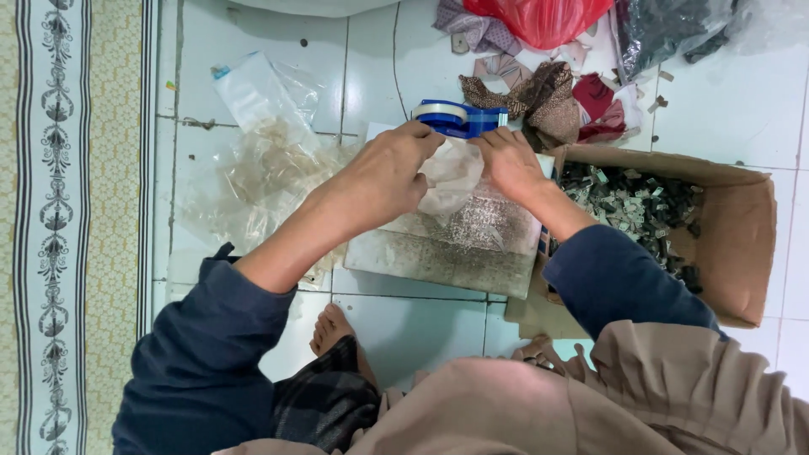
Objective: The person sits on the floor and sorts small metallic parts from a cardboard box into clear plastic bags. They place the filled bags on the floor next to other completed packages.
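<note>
- We have both hands at the top of a small clear plastic bag filled with tiny greyish pieces (472, 215), which rests on a flat speckled grey board (438, 253) on the white tiled floor (733, 109), near the middle of the view.
- Our left hand (383, 177) has its fingers clenched on the bag's gathered neck at about 10 o'clock from the filled part; our right hand (510, 160) pinches the same loose film at about 1 o'clock.
- We judge the film to be thin, soft and slippery, crumpling wherever we squeeze it, so the bunched neck is the sound place to take hold, not the smooth belly.
- The filling looks loose and grainy; we expect it to shift and sag if the bag is tipped, and the load seems light but floppy.
- A blue plastic tape dispenser with a pale roll (455, 118) lies just beyond our fingers at 12 o'clock, nearly touching them.
- An open brown cardboard box of small dark and grey scraps (750, 244) sits at 3 o'clock, just beside the board.
- Crumpled clear plastic bags (261, 160) lie at 9 o'clock, and a heap of cloth scraps (548, 97) with a red plastic bag (539, 17) lies at 1 o'clock, apart from our hands.
</note>
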